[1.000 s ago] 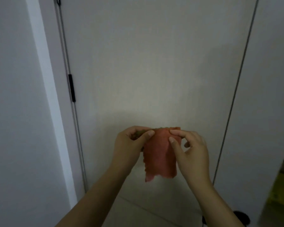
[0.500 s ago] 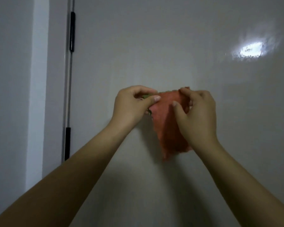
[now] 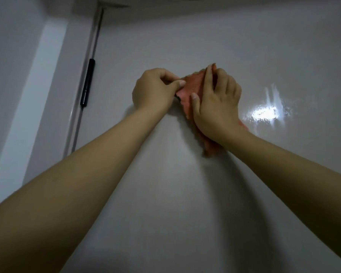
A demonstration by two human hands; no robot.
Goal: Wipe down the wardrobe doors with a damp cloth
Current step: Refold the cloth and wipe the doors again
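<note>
The right hand [image 3: 215,107] is pressing the cloth [image 3: 193,89] flat-fingered against the door [image 3: 165,194] while the left hand [image 3: 154,89], just beside it, is pinching its corner, so wiping seems about to begin, needing a firm sweep.

A pale grey wall [image 3: 14,56] is filling the left side of the view, with a lighter white vertical strip [image 3: 39,79] running down it. A thin grey metal rail [image 3: 81,107] is standing just right of the strip, and a short black cylindrical piece [image 3: 87,82] is sitting on it. A bright patch of reflected light [image 3: 264,113] is glaring at the right.
</note>
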